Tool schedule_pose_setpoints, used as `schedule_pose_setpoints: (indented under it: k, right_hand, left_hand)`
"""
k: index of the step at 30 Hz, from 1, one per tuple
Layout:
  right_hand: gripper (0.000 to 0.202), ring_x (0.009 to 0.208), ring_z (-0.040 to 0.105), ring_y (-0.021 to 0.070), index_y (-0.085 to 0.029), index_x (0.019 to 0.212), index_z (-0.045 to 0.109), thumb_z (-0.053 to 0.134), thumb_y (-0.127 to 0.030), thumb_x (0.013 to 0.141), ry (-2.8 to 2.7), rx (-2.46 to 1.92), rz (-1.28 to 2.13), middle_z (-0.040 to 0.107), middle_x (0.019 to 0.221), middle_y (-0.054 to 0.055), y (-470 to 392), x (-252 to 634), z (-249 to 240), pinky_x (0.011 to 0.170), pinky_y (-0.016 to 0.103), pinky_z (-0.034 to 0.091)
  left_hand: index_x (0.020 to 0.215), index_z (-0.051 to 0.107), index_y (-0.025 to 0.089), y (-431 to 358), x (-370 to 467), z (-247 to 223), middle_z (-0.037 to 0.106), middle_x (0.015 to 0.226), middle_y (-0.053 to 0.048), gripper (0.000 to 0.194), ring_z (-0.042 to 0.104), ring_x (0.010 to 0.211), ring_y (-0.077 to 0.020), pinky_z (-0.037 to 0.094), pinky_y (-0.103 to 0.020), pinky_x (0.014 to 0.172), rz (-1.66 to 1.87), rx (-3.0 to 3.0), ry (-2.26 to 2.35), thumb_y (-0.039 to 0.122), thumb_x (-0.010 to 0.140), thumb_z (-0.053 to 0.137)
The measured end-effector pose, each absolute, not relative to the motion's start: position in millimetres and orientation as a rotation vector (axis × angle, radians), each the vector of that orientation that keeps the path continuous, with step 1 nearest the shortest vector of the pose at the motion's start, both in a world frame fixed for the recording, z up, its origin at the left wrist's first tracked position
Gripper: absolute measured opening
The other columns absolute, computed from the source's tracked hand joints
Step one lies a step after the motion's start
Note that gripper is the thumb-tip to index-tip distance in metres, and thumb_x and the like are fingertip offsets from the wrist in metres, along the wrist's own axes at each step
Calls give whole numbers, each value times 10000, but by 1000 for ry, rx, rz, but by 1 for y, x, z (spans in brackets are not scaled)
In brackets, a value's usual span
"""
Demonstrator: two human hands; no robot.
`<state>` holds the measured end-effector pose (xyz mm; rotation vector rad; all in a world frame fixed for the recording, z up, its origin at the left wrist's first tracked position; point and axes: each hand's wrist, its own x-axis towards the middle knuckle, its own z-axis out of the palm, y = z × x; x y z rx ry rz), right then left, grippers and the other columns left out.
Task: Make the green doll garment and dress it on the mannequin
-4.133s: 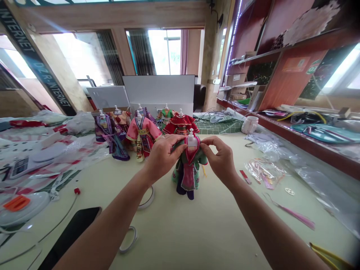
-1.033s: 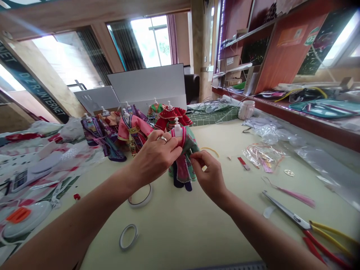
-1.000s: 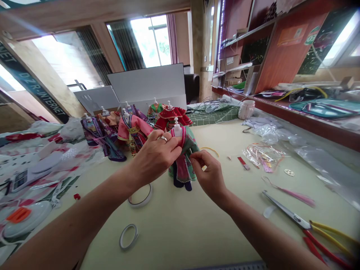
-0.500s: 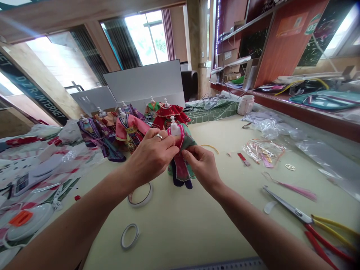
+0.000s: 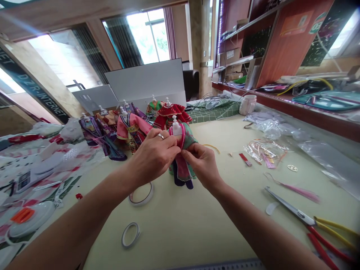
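Observation:
A small headless doll (image 5: 177,129) in a green and pink robe stands upright over the table, its dark legs pointing down. My left hand (image 5: 154,152), with a ring on one finger, is closed on the front of the doll's robe at the chest. From the other side my right hand (image 5: 202,163) pinches the robe at the waist, thumb and forefinger together. The fingertips of both hands almost meet there. Below them hangs a dark pink front panel (image 5: 183,168) with a beaded edge. What exactly lies between the fingertips is hidden.
Several other dressed dolls (image 5: 132,127) stand behind to the left. Two tape rolls (image 5: 131,235) lie in front. At right are scissors (image 5: 300,214), a pink tassel (image 5: 305,191), a gold charm (image 5: 292,168) and plastic bags (image 5: 266,150). A ruler (image 5: 225,264) lies along the near edge.
Both hands keep their hold at the doll's waist, with the fingers shifted only slightly. The whole view has moved a little, so everything sits slightly further right.

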<state>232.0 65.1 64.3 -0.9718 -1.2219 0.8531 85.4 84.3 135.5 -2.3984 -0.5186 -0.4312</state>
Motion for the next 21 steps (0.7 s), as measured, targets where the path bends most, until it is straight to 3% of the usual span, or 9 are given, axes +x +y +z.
schedule_pose_setpoints:
  k: [8,21]
  right_hand:
    - [224,487,336,69,-184,549,424,557,-276,703,-1266,-1030,738,401,507,-62,68,230,60,443,202,293]
    - [217,489,362,71,-165,539,474,587,-240,709,-1304,-970,765,421,494,-57,67,237,64,442,201,298]
  left_hand:
    - [771,649,196,82,83,138,607,768,-29,189,524,796,-195,371,-379,809,-444,-2505,-558,148,838,479]
    - [786,652,181,81,84,142,601,756,-15,193,527,762,-167,364,-361,802,-428,-2604,-572,165,860,475]
